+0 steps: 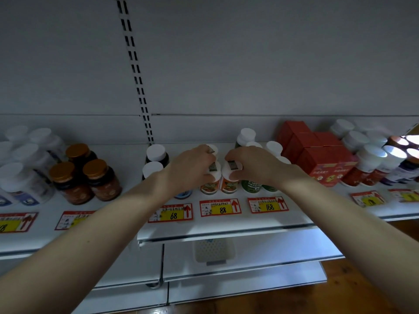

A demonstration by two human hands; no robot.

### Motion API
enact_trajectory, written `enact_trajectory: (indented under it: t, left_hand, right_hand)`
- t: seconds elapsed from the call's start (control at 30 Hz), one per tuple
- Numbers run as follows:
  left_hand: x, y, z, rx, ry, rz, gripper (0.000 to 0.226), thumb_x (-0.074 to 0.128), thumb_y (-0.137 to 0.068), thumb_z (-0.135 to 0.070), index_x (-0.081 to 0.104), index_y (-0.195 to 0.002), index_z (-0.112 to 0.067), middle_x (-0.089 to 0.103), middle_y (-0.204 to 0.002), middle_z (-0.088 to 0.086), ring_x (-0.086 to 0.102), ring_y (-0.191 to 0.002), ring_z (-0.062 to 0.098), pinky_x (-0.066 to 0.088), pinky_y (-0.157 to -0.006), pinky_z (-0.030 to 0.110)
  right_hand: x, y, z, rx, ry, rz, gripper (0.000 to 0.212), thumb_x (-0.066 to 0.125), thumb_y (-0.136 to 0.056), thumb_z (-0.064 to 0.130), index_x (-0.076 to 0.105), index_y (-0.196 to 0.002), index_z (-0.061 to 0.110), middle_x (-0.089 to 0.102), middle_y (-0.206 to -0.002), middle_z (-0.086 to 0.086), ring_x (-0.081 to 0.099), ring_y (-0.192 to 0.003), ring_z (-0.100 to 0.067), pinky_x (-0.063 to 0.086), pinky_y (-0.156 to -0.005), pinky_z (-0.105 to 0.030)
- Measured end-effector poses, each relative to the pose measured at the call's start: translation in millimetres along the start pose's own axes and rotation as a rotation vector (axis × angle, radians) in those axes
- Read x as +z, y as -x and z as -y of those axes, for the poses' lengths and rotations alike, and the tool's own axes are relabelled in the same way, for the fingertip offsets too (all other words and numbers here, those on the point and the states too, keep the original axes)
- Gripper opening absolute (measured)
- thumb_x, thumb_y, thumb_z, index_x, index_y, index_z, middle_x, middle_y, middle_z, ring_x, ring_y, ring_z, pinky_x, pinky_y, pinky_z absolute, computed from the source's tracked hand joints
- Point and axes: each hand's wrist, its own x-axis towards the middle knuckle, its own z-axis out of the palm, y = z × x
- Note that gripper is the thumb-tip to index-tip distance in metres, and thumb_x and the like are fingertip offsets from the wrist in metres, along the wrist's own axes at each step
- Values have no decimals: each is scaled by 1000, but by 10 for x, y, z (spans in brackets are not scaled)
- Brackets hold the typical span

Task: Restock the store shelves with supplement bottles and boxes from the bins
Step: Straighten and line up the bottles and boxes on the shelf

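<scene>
We found the left hand [188, 166] curled over the white cap of the left orange-labelled bottle [209, 186]. Its fingers lay on the far side of the cap and its thumb on the near side, gripping it. The right hand [256, 164] gripped the cap of the right orange-labelled bottle [228, 185] in the same manner. Both bottles stood upright on the white shelf [226, 225], side by side, directly beneath the fingers of the two hands.

Just right of the right-hand fingers we noted green-labelled bottles [250, 185], partly hidden under that hand. The red boxes [317, 152] stood further right. Left of the left-hand fingers stood two dark bottles with white caps [155, 155]. Well beyond those we noted amber jars with gold lids [86, 175].

On the near side of the thumbs, the shelf carried price tags. The tag marked 88 [220, 208] lay directly in front of the gripped pair, between tag 68 [173, 214] and tag 168 [267, 205]. Below the shelf we noted a perforated bin [214, 250].
</scene>
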Motion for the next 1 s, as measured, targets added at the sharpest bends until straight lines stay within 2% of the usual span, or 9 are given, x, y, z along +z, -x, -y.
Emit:
enact_trajectory:
  t: [0.1, 0.2, 0.27, 0.37, 0.6, 0.83, 0.9, 1.0]
  left_hand:
    - [-161, -31, 57, -23, 102, -86, 37, 58, -89, -32, 60, -115, -6, 53, -107, 12, 55, -92, 23, 40, -77, 29]
    - [-321, -191, 192, -71, 150, -212, 30, 55, -92, -22, 62, -113, -2, 60, -106, 18, 58, -95, 29, 40, -81, 30]
    - [-328, -307, 243, -113, 155, -162, 38, 56, -92, -25, 56, -124, -4, 57, -121, 16, 55, -107, 26, 38, -87, 26]
    - [-211, -440, 241, -114, 199, 8, 53, 59, -89, -34, 47, -134, -8, 49, -136, 9, 49, -119, 20, 34, -90, 20]
    - [-111, -520, 223, -113, 224, 43, 47, 62, -88, -29, 52, -129, -7, 56, -126, 12, 54, -108, 21, 37, -81, 19]
    - [-148, -496, 221, -127, 227, 51, 53, 60, -89, -31, 47, -134, -7, 52, -133, 11, 51, -115, 21, 38, -89, 21]
    - [-237, -458, 249, -169, 231, -34, 46, 55, -92, -31, 51, -129, -5, 55, -128, 13, 53, -113, 23, 38, -89, 22]
    - [-398, -285, 350, -216, 254, -309, 29, 48, -96, -22, 64, -102, 1, 64, -100, 14, 58, -89, 23, 38, -75, 24]
  right_hand:
    - [-25, 14, -18, 21, -31, 20, 47, 64, -85, 24, 48, -127, 12, 57, -120, -9, 56, -104, -22, 44, -79, -30]
    - [-58, 39, -34, 31, -15, 17, 54, 65, -84, 28, 45, -132, 13, 55, -124, -9, 54, -109, -23, 45, -86, -33]
    - [-66, 59, -39, 34, -4, 16, 54, 64, -84, 28, 45, -132, 13, 54, -125, -8, 53, -110, -23, 45, -87, -34]
    - [-45, 73, -43, 22, 6, 14, 47, 62, -86, 26, 47, -129, 14, 55, -120, -8, 55, -104, -22, 47, -82, -34]
    - [-22, 79, -33, 12, 19, -3, 42, 60, -88, 24, 50, -127, 14, 56, -117, -9, 56, -102, -24, 47, -80, -35]
    - [-39, 112, -18, -2, 27, -42, 44, 59, -88, 26, 47, -129, 14, 54, -119, -8, 54, -106, -23, 44, -80, -32]
    - [-65, 134, 39, -36, -11, -102, 41, 58, -89, 26, 50, -127, 13, 56, -119, -7, 53, -108, -22, 44, -83, -32]
    - [-99, 151, 228, -117, -143, -135, 35, 58, -89, 25, 57, -122, 13, 60, -117, -6, 56, -104, -19, 44, -87, -31]
